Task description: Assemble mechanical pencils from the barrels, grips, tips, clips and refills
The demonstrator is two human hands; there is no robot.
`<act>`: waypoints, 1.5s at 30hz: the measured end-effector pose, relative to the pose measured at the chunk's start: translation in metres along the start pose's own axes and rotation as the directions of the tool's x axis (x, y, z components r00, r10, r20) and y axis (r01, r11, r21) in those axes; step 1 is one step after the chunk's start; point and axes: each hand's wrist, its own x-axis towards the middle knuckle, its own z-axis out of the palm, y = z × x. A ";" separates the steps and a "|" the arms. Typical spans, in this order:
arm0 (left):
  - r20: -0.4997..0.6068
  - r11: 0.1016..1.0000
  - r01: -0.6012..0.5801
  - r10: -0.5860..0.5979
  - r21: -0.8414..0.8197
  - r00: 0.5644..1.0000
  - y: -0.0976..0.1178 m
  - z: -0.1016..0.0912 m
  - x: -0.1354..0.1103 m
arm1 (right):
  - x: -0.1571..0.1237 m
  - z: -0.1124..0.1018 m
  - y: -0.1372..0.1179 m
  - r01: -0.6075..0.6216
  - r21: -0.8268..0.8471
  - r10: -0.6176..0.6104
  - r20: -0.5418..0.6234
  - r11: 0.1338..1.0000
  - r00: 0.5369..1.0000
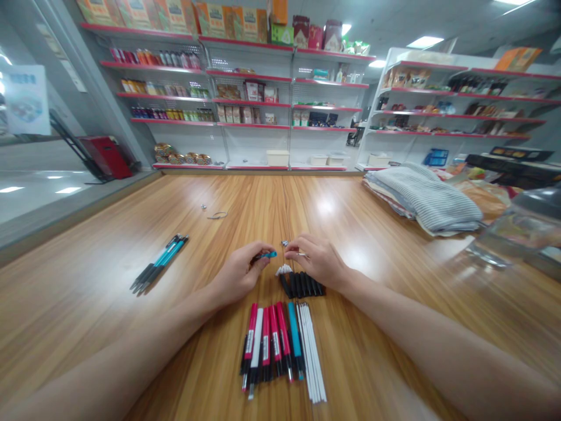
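My left hand is closed in a pinch on a small blue pen part, most of it hidden by the fingers. Just to its right, my right hand pinches a thin white piece too small to make out fully. A gap separates the two hands. Small silver parts lie beside the right fingertips. Below them are black pen grips in a row and small white pieces. Nearer to me lie red pen barrels, a white barrel, a blue barrel and white refills.
Blue and black pens lie together on the left of the wooden table. A thin ring is farther back. Folded cloths and a clear plastic container are at right. Stocked shelves stand behind.
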 end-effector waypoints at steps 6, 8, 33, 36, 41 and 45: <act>0.038 0.987 -0.043 0.038 0.152 0.999 0.003 -0.001 0.000 | 0.001 0.002 0.021 -0.179 -0.067 0.180 0.007 0.981 0.984; 0.051 0.980 -0.052 0.043 0.191 0.998 0.001 -0.001 0.001 | 0.000 0.000 0.034 -0.275 -0.111 0.273 -0.032 0.955 0.962; 0.267 0.889 -0.131 0.010 0.438 0.964 0.005 -0.003 -0.003 | -0.004 -0.002 0.035 -0.112 -0.043 0.112 -0.011 0.993 0.994; 0.264 0.892 -0.127 0.010 0.433 0.965 0.005 -0.003 -0.003 | -0.005 -0.003 0.026 0.083 0.060 -0.088 0.079 0.995 0.993; 0.254 0.922 -0.114 0.018 0.370 0.967 0.006 -0.003 -0.004 | -0.006 -0.001 0.026 0.176 0.133 -0.197 0.166 0.975 0.966; 0.161 0.997 -0.030 0.017 0.077 0.987 0.002 -0.002 -0.002 | -0.005 -0.002 0.030 0.177 0.147 -0.205 0.201 0.973 0.958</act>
